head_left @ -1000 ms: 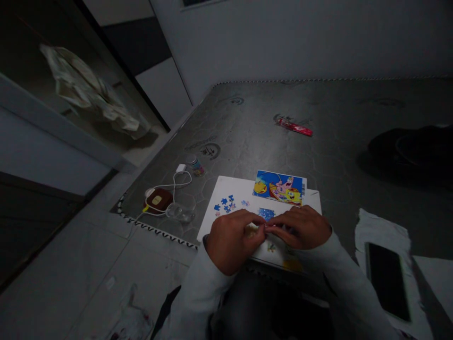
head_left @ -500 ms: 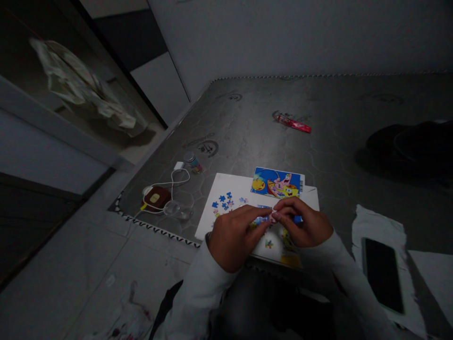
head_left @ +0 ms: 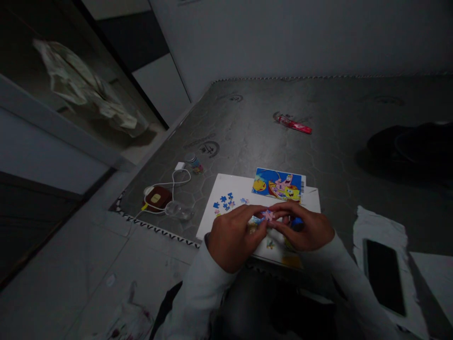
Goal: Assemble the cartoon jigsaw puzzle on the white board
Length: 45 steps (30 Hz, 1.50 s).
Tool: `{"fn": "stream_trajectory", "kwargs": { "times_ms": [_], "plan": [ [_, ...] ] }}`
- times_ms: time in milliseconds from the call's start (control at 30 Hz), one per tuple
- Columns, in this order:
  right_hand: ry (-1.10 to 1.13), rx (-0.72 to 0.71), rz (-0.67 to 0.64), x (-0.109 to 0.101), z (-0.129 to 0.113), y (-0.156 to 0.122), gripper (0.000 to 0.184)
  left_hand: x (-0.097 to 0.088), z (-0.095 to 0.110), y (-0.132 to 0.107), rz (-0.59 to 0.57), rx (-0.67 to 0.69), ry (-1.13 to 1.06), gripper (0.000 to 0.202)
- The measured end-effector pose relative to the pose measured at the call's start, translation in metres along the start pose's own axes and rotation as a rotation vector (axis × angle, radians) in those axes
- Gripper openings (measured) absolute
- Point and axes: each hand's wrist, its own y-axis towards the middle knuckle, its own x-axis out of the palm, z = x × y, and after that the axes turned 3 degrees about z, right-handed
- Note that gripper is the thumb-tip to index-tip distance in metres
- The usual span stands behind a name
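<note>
My left hand [head_left: 235, 235] and my right hand [head_left: 304, 227] meet over a white board [head_left: 230, 186] on a dark floor mat. Their fingertips pinch a small pink jigsaw piece [head_left: 268, 215] between them. Joined puzzle parts lie under my hands, mostly hidden. Several loose blue pieces [head_left: 223, 203] sit on the board left of my hands. A colourful cartoon reference picture [head_left: 278, 183] lies at the board's far edge.
A brown power bank with white cable [head_left: 155, 198], a clear plastic item [head_left: 179, 210] and a small jar [head_left: 193, 162] lie left of the board. A red wrapper [head_left: 294, 125] lies farther back. A black phone [head_left: 385, 275] rests on white cloth at right. A dark bundle [head_left: 414, 146] sits far right.
Both hands lifted from pressing on the puzzle and shifted slightly away from me; the pink piece now shows between their fingertips.
</note>
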Motion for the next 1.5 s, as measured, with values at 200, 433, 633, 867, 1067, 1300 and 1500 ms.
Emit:
{"fn": "stream_trajectory", "kwargs": {
  "times_ms": [200, 433, 633, 867, 1067, 1300, 1500],
  "plan": [
    [-0.164, -0.200, -0.025, -0.005, 0.011, 0.008, 0.016, 0.000, -0.001, 0.000, 0.016, 0.013, -0.034, 0.024],
    [-0.342, -0.506, -0.007, -0.008, 0.018, 0.017, 0.033, -0.001, -0.005, -0.002, -0.027, 0.047, -0.043, 0.019],
    [-0.333, -0.554, -0.034, -0.006, 0.022, 0.014, 0.028, -0.002, -0.007, -0.003, -0.047, 0.077, -0.048, 0.020],
    [-0.375, -0.618, 0.022, -0.007, 0.013, 0.017, 0.031, -0.007, -0.011, -0.007, -0.140, 0.062, -0.016, 0.036],
    [-0.405, -0.661, 0.108, -0.008, 0.002, 0.017, 0.032, -0.013, -0.008, -0.009, -0.111, 0.056, -0.014, 0.048],
    [-0.426, -0.672, 0.153, -0.012, -0.007, 0.020, 0.026, -0.012, -0.005, -0.006, -0.016, 0.027, -0.058, 0.027],
    [-0.454, -0.651, 0.103, -0.009, 0.001, 0.014, 0.025, -0.014, -0.007, -0.006, -0.019, 0.028, -0.024, 0.023]
  ]
}}
